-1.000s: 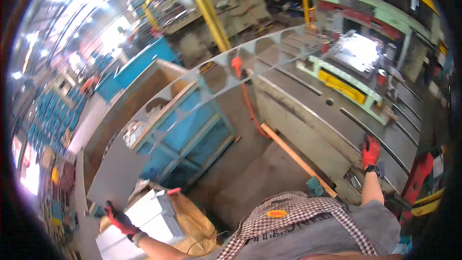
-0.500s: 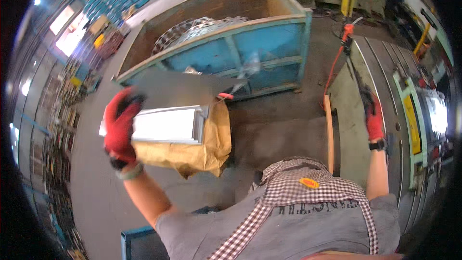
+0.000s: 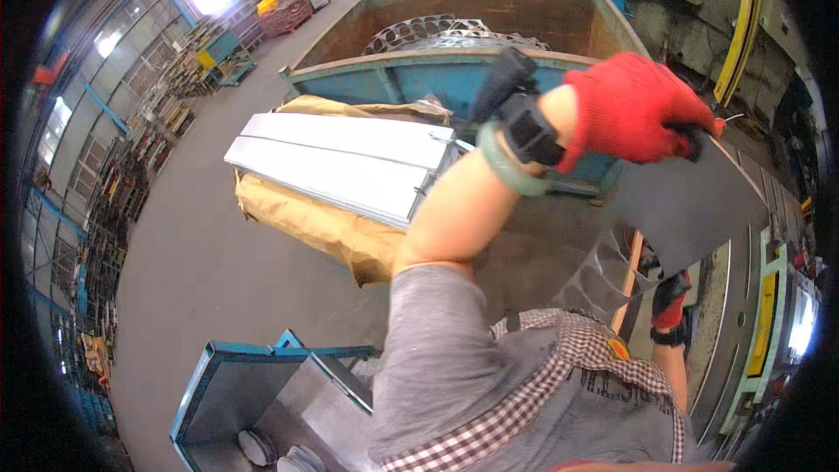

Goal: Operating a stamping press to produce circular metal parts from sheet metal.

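My left hand (image 3: pixel 642 109), in a red glove, reaches across to the right with its fingers closed on the upper edge of a thin grey metal sheet (image 3: pixel 690 197). The sheet hangs tilted over the edge of a machine bed. Below it, my right hand (image 3: pixel 671 301), also gloved in red and black, is curled at the end of a scrap metal strip with large round holes (image 3: pixel 601 284). The sheet partly covers this strip, and the right fingertips are hard to make out. On the left lies a stack of pale metal sheets (image 3: pixel 336 162) on brown wrapping paper (image 3: pixel 306 223).
A large blue bin (image 3: pixel 419 79) with holed scrap metal (image 3: pixel 454 35) stands ahead. At lower left is a blue-framed metal box (image 3: pixel 210 385) with round metal discs (image 3: pixel 256 447) inside. A machine with a green frame (image 3: pixel 763 332) borders the right side.
My left hand has swung from the stack far to the right, carrying the grey sheet. The holed strip has come into view beside my right hand. My view has turned left.
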Demonstrator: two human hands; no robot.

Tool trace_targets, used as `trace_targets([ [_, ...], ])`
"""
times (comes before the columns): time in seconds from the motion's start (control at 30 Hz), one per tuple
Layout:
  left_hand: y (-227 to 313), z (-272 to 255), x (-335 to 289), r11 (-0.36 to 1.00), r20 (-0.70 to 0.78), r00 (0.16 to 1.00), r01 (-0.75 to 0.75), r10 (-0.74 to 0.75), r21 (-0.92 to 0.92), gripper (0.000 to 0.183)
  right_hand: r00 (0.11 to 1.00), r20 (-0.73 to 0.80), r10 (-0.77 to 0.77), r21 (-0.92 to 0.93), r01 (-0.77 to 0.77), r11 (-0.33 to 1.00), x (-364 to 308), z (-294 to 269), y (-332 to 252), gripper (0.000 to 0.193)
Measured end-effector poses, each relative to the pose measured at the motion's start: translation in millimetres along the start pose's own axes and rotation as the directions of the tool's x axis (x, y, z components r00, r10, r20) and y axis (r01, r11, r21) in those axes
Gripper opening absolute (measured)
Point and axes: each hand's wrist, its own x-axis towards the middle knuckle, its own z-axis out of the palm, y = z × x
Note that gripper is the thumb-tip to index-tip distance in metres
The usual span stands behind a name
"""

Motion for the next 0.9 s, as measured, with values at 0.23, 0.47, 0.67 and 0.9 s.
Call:
trace_targets([
  [0.23,-2,27,61,0.944,-0.257,0.909,-0.323,0.329,0.064,0.045,0.987,-0.097,-0.131,-0.482,0.068,0.874,-33,-6,-39,0.028],
  [0.47,-80,127,20,0.523,0.026,0.997,0.063,-0.078,-0.850,0.095,0.733,-0.592,-0.336,-0.220,0.253,0.942,7,-21,-101,0.032],
  [0.67,-157,314,-131,0.484,0.489,0.807,0.589,-0.330,-0.647,0.081,0.754,-0.651,-0.089,0.423,0.457,0.782,-12,-63,-140,0.045],
  [0.9,-157,329,-91,0.400,0.307,0.816,0.523,-0.489,-0.753,0.076,0.934,-0.352,0.069,0.802,0.263,0.536,-46,-100,-141,0.059],
])
